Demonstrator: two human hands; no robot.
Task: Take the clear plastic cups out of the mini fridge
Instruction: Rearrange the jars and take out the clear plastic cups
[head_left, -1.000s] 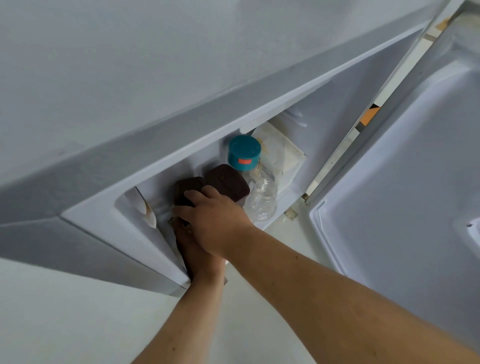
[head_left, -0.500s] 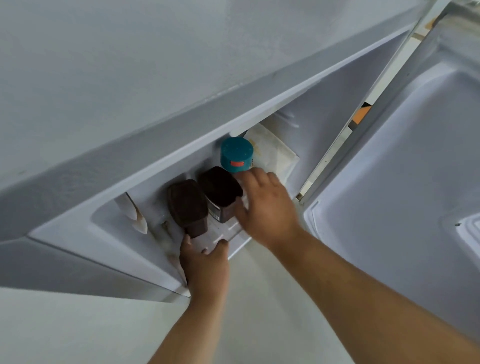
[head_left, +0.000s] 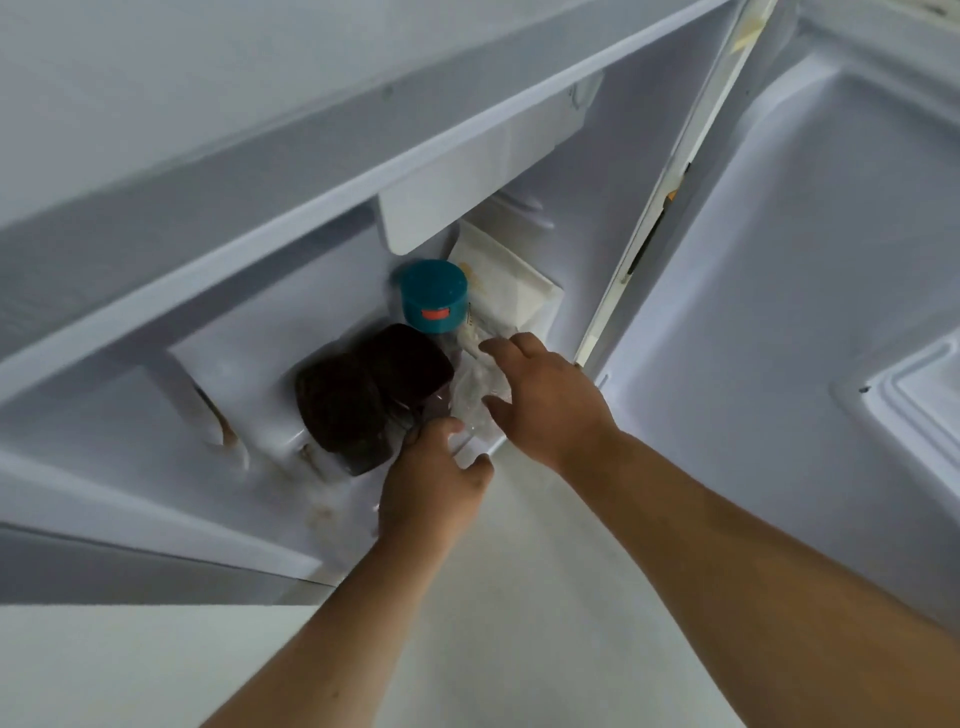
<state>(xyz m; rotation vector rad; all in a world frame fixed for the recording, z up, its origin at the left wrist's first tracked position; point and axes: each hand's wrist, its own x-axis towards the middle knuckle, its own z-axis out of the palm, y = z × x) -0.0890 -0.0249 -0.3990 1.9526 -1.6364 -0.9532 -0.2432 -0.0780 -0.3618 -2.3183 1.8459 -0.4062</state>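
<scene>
Both hands (head_left: 434, 493) (head_left: 550, 395) reach a seemingly clear cup (head_left: 475, 395) (fridge (head_left: 322, 156) open).

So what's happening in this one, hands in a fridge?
A person is reaching with both hands into an open mini fridge. The right hand is spread open at a crinkly clear plastic item on the fridge floor, next to a bottle with a teal cap. The left hand is low at the front edge, beside two dark-lidded containers; whether it grips anything is unclear. Nothing has been lifted out yet.
</scene>
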